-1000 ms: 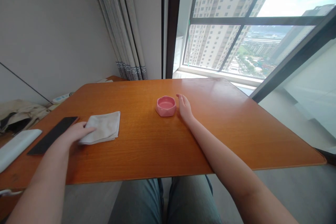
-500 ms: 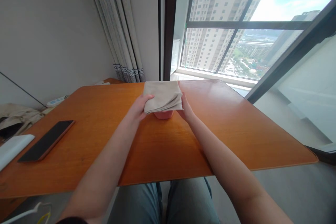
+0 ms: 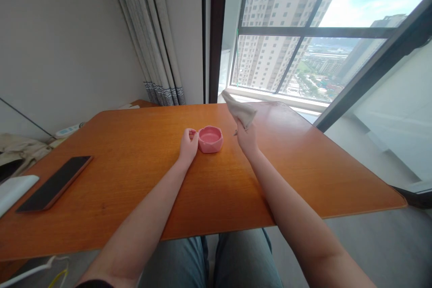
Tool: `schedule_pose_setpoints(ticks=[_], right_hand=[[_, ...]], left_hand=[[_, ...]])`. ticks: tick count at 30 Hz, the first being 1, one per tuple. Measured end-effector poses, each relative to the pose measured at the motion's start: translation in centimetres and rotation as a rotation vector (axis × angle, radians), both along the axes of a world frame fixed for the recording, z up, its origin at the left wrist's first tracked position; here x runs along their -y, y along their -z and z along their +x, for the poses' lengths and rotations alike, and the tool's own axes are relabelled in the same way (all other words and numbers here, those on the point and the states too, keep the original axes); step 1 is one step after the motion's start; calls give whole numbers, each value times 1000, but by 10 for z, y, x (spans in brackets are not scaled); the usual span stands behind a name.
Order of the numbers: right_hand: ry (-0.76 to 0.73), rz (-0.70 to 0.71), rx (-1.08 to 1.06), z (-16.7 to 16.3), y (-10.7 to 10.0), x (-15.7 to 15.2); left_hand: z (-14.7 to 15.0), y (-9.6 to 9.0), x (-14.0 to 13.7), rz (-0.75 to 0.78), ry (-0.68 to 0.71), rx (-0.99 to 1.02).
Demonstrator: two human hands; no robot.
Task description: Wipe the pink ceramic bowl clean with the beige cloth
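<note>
A small pink bowl with a faceted, wavy-rimmed outside stands upright on the wooden table, and its inside looks bare. Close against its left side is my left hand, fingers curled in, with nothing visible in them; whether it touches the bowl I cannot tell. My right hand grips a beige cloth above the table, to the right of the bowl. The cloth is tilted and bunched at the grip, with its far corner pointing up and left.
A dark phone lies at the table's left, beside a white object cut off by the frame. Fabric and a white power strip are beyond the left edge. A curtain and window stand behind.
The folded cloth, held by both hands over the bowl, has been lifted off to the right by my right hand. My left hand has let go of it, and the bowl now shows fully.
</note>
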State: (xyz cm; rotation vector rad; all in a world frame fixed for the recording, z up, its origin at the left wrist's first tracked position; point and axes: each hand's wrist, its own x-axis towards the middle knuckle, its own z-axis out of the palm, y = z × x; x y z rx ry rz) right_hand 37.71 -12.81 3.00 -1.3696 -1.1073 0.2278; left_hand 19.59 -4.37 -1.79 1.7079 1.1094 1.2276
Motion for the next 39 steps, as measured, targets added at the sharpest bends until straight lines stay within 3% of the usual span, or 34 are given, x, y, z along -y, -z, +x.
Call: schedule_pose_setpoints(ticks=[4,6,9,13,19,21,26,30,34,39], right_hand=[[-306,-166,668,-15,-3,7],[-398,-243,817,-24,-2,7],[-375,-302,931,-31,3,4],[-314,-328,992,-32,12,0],[-44,-207,936,-55,24,-2],[-22,-162,948,-63,28,-4],[-154,-121,985,-58,29,-6],[-250,-76,1121,-36,21,-6],[-250,-38,1217,-26,21,-4],[-95,-28,1170,-39,34,-8]], left_hand=[[0,7,-2,23,56,-163],[-1,6,0,45,68,-263],[-4,1,6,69,84,-354],[-3,-1,8,50,122,-281],[19,6,17,-221,130,312],[23,8,19,-256,115,397],[11,-1,16,-73,5,272],[-3,-16,12,96,57,177],[-8,-21,9,122,137,121],[7,-7,19,14,4,214]])
